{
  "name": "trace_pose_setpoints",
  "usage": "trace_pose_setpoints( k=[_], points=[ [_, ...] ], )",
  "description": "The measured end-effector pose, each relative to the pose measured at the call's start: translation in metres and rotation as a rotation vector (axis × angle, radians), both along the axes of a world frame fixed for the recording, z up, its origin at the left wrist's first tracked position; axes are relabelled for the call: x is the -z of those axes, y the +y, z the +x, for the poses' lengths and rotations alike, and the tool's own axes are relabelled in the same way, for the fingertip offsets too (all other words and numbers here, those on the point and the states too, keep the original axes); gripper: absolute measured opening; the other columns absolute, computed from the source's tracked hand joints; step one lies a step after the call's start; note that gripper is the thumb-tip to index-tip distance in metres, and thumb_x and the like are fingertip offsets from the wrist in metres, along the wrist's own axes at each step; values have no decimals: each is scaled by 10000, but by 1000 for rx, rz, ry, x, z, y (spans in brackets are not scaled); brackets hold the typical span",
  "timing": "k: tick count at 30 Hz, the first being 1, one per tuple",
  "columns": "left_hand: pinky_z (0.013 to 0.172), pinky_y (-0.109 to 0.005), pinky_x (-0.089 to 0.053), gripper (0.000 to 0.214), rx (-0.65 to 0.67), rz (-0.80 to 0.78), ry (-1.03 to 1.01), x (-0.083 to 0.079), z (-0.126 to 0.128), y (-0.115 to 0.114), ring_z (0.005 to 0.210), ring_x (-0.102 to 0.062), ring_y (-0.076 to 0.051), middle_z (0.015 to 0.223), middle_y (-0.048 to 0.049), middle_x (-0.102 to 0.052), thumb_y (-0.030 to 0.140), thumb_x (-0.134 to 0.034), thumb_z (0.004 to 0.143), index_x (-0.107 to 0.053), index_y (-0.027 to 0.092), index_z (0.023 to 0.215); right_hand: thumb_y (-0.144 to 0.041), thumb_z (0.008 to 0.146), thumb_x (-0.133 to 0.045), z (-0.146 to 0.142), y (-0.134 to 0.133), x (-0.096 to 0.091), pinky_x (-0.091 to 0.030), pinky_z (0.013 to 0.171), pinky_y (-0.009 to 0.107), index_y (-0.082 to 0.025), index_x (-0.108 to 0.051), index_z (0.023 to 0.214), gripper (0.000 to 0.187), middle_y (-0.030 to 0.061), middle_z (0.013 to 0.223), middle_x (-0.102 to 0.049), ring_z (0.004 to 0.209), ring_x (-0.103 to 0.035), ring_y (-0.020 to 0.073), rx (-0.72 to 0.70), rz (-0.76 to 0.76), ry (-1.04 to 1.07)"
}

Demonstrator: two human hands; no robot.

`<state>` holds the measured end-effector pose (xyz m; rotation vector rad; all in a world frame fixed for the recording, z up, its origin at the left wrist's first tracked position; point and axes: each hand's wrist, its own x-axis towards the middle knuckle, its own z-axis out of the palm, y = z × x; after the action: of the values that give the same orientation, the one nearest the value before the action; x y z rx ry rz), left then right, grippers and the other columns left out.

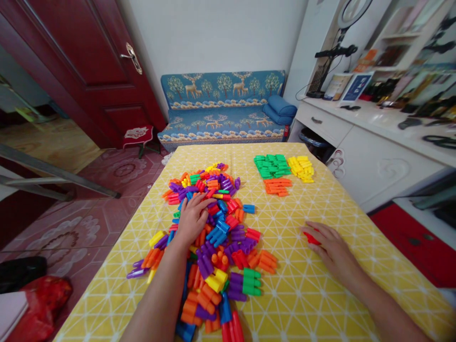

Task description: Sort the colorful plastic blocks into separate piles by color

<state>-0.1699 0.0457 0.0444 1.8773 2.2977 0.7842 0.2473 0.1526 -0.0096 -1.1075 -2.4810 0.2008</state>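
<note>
A big mixed pile of plastic building pieces (219,230) in purple, orange, blue, red, yellow and green spreads over the left half of the table. My left hand (193,216) rests on the upper part of this pile, fingers stretched out and apart. Over on the right, my right hand (329,247) has its fingers closed around a red plastic piece (311,236), low over the tablecloth; part of the piece is hidden. Beyond it lie sorted groups: green pieces (271,166), yellow pieces (301,168) and, just in front, orange pieces (277,186).
A yellow patterned cloth (295,294) covers the table. Behind it stands a blue sofa (224,107). To the right is a white cabinet (388,156) with clutter on top; at left are a dark red door (107,57) and a small stool (138,137).
</note>
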Motion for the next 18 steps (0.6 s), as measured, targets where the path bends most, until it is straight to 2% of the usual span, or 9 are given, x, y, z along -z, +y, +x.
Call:
trace_pose_setpoints(
  k=[5,9,13,18],
  points=[
    [1134,-583,-179,438,-6,10,-15,2,0,0,1339,-417,-236,1385,-16,-535,174,-385,868,-637,337,1187,-461,883,-447,59,24,4,-424,1008,524,-255,-639,1178,408,108,1269,-598,1189,-533,310,101,24,43],
    [1137,-579,-176,431,-9,13,-13,3,-1,0,1341,-417,-230,1382,-20,-537,186,-378,878,-635,333,1191,-488,868,-461,98,32,8,-403,1033,539,-293,-609,1208,418,83,1306,-576,1216,-524,320,105,6,48],
    [1130,-588,-183,436,-4,7,-7,2,-1,1,1342,-415,-232,1389,-20,-533,181,-384,872,-633,335,1195,-463,864,-480,106,30,14,-394,1042,544,-317,-588,1216,396,67,1338,-556,1225,-522,316,85,17,68],
    [1133,-587,-180,436,-8,9,-5,2,-1,1,1340,-417,-240,1385,-16,-536,178,-386,866,-640,335,1184,-468,867,-479,101,25,12,-399,1026,567,-310,-587,1205,388,71,1325,-571,1236,-512,324,95,72,68]
  ],
)
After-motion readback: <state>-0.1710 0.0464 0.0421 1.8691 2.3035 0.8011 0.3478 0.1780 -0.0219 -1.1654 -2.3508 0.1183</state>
